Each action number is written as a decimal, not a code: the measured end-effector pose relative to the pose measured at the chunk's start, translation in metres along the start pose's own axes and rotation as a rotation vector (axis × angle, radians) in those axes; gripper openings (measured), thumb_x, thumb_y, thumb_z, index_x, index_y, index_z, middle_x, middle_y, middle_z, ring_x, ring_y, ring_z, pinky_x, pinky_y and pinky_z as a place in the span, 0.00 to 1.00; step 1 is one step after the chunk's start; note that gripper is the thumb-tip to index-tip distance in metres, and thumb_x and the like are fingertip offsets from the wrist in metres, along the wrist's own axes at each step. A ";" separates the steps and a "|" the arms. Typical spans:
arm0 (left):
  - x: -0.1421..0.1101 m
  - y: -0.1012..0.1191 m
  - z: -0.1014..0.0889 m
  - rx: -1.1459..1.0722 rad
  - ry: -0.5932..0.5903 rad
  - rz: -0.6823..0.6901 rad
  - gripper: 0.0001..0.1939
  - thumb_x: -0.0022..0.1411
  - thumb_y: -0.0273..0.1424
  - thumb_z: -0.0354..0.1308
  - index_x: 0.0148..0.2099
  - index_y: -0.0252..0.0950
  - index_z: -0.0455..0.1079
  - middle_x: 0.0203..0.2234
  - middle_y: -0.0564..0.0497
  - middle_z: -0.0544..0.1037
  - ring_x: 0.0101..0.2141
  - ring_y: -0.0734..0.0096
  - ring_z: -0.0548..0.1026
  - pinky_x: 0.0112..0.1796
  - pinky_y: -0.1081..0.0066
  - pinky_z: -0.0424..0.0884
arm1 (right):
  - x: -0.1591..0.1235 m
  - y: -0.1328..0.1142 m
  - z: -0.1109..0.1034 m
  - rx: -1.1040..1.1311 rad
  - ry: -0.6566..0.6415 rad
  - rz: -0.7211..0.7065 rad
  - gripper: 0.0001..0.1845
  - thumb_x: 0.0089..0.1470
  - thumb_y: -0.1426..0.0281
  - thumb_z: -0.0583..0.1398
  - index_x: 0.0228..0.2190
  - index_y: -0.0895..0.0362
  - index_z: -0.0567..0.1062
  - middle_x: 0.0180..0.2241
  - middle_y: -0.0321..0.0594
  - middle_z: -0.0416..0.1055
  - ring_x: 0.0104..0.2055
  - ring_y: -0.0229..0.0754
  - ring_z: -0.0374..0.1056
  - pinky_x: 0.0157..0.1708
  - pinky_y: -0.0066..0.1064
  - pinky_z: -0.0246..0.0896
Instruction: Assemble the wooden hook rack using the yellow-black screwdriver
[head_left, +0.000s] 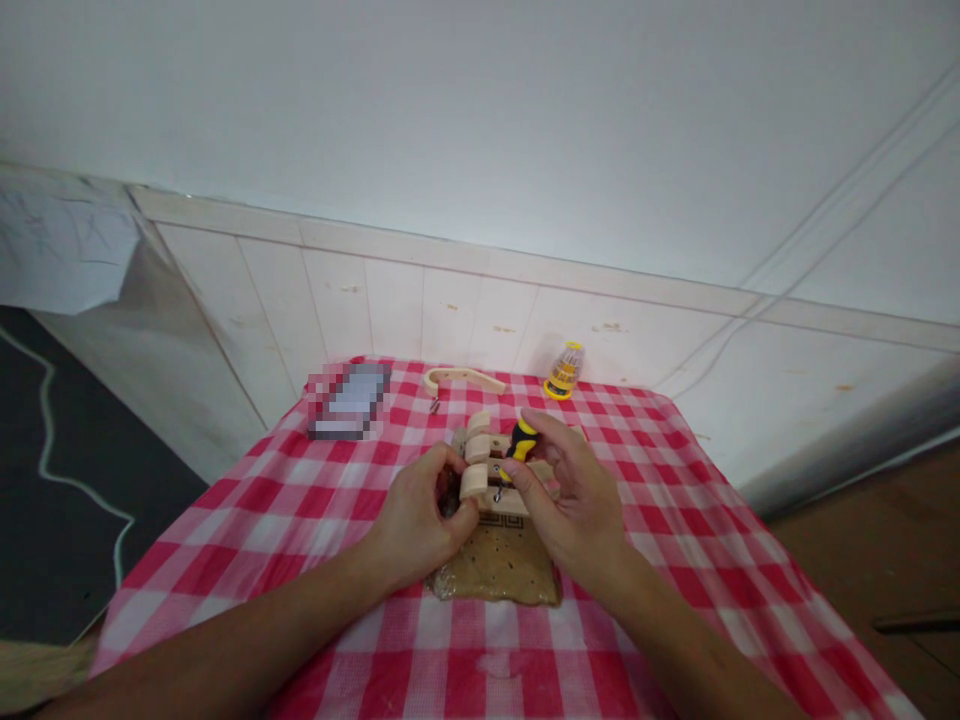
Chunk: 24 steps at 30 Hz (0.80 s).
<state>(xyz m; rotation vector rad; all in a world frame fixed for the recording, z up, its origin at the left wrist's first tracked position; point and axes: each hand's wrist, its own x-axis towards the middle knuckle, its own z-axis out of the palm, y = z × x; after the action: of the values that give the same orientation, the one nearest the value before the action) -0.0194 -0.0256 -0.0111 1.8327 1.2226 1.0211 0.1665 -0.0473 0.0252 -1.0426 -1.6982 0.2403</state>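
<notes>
My right hand (574, 495) is closed around a yellow and black screwdriver (523, 438), its tip pointing down at a small screw (497, 494) in a pale wooden hook (475, 480). My left hand (427, 500) pinches the curled end of that same hook. Further wooden hooks (478, 424) lie behind it in a row, on a brown board (499, 565) with dark holes and a black line pattern. Part of the board and the hooks' right ends are hidden by my hands.
A loose wooden hook (465, 378) lies at the table's back with small screws (434, 405) near it. A yellow-capped bit holder (565, 372) stands at back right, and a blurred phone-like device (352, 400) at back left. The checked tablecloth (300, 560) reaches the wall (450, 300).
</notes>
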 end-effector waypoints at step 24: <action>0.000 0.003 0.000 -0.038 -0.002 -0.005 0.08 0.55 0.32 0.59 0.36 0.39 0.64 0.20 0.60 0.67 0.21 0.75 0.65 0.22 0.75 0.56 | -0.002 0.002 0.003 0.027 0.009 -0.039 0.25 0.64 0.71 0.62 0.61 0.43 0.70 0.54 0.43 0.77 0.50 0.48 0.77 0.51 0.44 0.75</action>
<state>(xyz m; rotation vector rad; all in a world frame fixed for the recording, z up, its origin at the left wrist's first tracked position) -0.0180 -0.0266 -0.0090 1.8003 1.1978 1.0334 0.1648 -0.0464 0.0211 -0.9887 -1.7008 0.2327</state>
